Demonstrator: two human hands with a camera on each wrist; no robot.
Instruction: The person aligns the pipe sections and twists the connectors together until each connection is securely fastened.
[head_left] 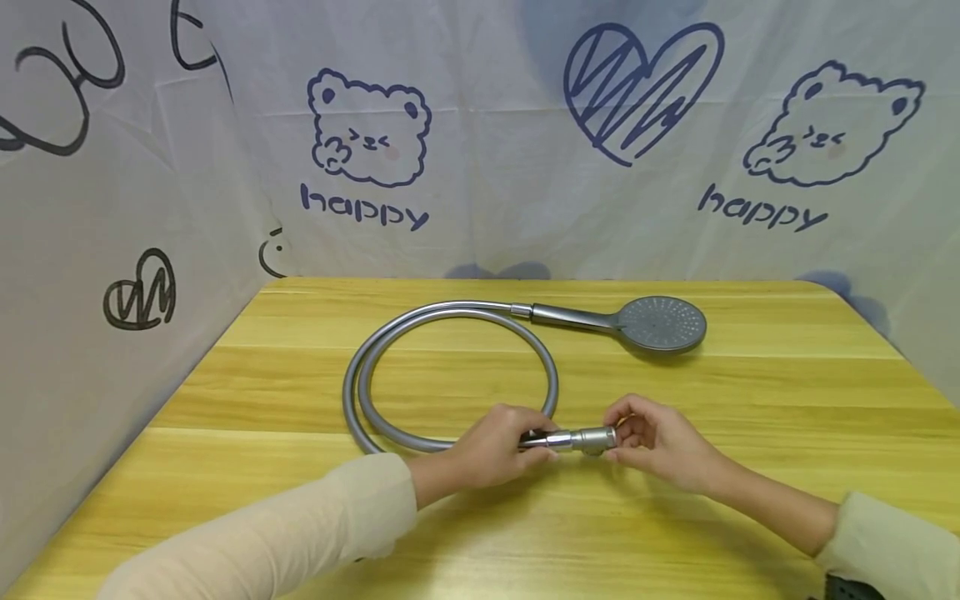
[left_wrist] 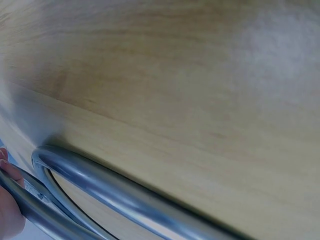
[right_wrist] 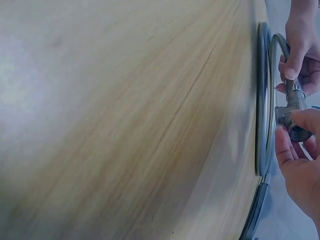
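Observation:
A grey shower hose [head_left: 553, 379] lies looped on the table, with a hand shower [head_left: 662, 323] joined to its far end. My left hand [head_left: 491, 450] grips the hose's near end just behind its shiny connector. On that connector sits a silver metal tee fitting [head_left: 596, 438], whose ribbed round opening faces the right hand in the right wrist view. With thumb and fingertips, my right hand [head_left: 671, 442] pinches the fitting at its open end. Only a bit of the left hand [left_wrist: 7, 205] shows in the left wrist view, beside the hose [left_wrist: 110, 185].
The wooden table [head_left: 262, 383] runs back to a white cloth [head_left: 495, 167] with drawn bears and hearts. More cloth [head_left: 60, 375] hangs along the left side. The hand shower and the hose loop lie beyond my hands.

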